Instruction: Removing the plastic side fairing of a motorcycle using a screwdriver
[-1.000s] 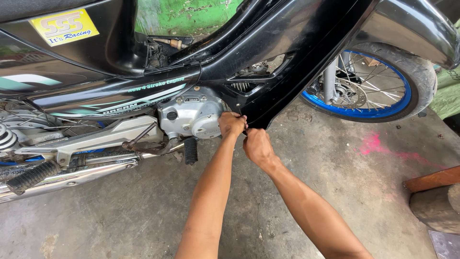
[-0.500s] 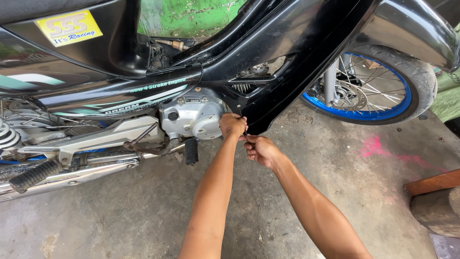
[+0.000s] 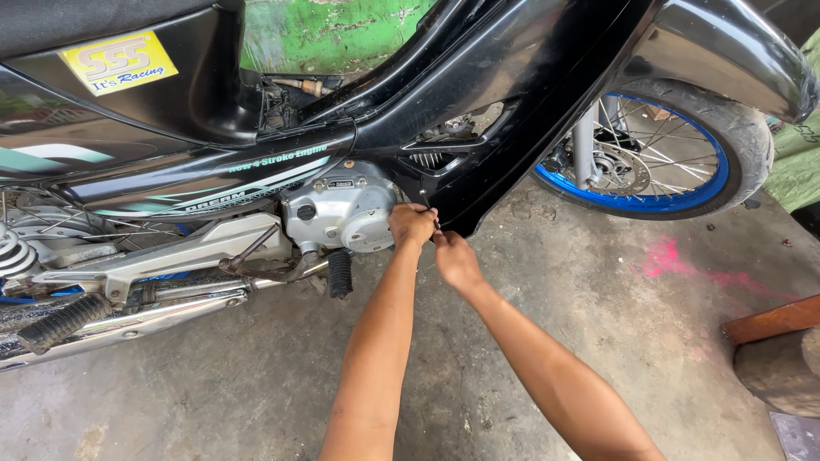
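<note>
Both hands meet at the lower edge of the black leg shield (image 3: 512, 162) of a motorcycle that stands side-on on the concrete floor (image 3: 256, 401). The left hand (image 3: 411, 225) is curled into a loose fist against the bottom tip of the shield, just beside the silver engine cover (image 3: 342, 209), with its knuckles turned toward the camera. The right hand (image 3: 455, 259) sits just below and to the right of it, fingers pinched together at the same spot. A thin dark tool or fastener (image 3: 424, 201) pokes up between the two hands (too small to say what it is, or which hand grips it). The two hands touch or nearly touch each other.

To the left of the engine cover run the silver footrest bar (image 3: 171, 260) and a black rubber foot peg (image 3: 340, 273), which hangs just beneath the cover. Farther left a second ribbed peg (image 3: 64, 323) lies above the chrome exhaust pipe (image 3: 128, 320). To the right, well apart from the hands, stands the front wheel (image 3: 675, 162), with a blue rim, wire spokes and a disc brake, under a black mudguard (image 3: 735, 51). A yellow sticker (image 3: 120, 61) sits on the black body panel at upper left. A pink paint mark (image 3: 670, 256) stains the floor near the wheel, and a green wall (image 3: 333, 34) shows behind the frame.
</note>
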